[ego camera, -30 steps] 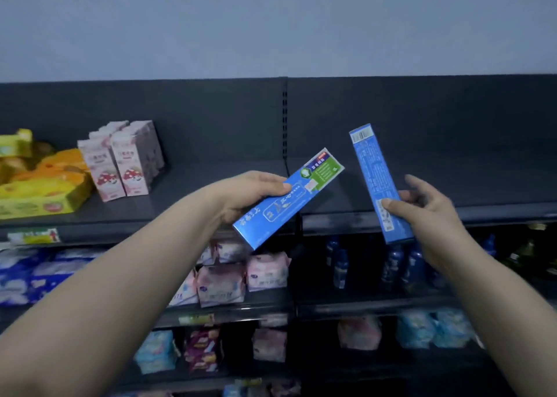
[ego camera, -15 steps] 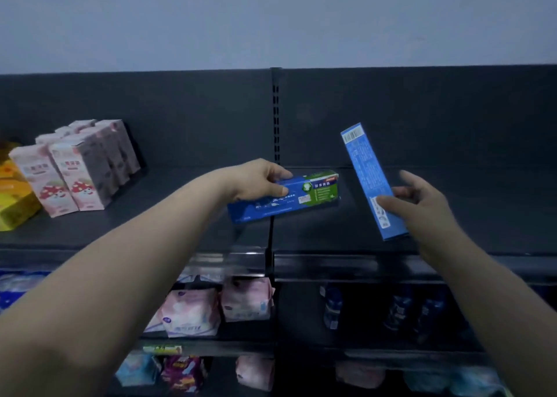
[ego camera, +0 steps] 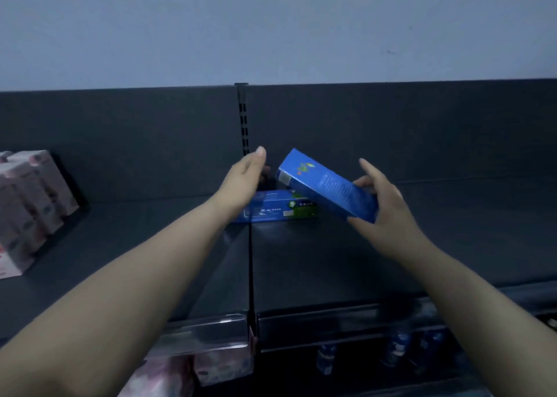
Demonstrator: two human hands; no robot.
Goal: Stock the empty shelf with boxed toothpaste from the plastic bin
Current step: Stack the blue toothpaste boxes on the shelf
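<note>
One blue toothpaste box with a green end lies flat on the dark top shelf, near the back panel by the centre upright. My left hand hovers just above its left end, fingers apart, holding nothing. My right hand grips a second blue toothpaste box, tilted with its far end raised, over the right part of the lying box. The plastic bin is out of view.
Pink and white cartons stand in rows at the shelf's left end. A slotted upright splits the back panel. Below the shelf lip are pink packs and blue bottles.
My left hand set its box flat on the shelf and let go, fingers lifting. My right hand swung its box from upright to a low tilt and moved it left, over the first box.
</note>
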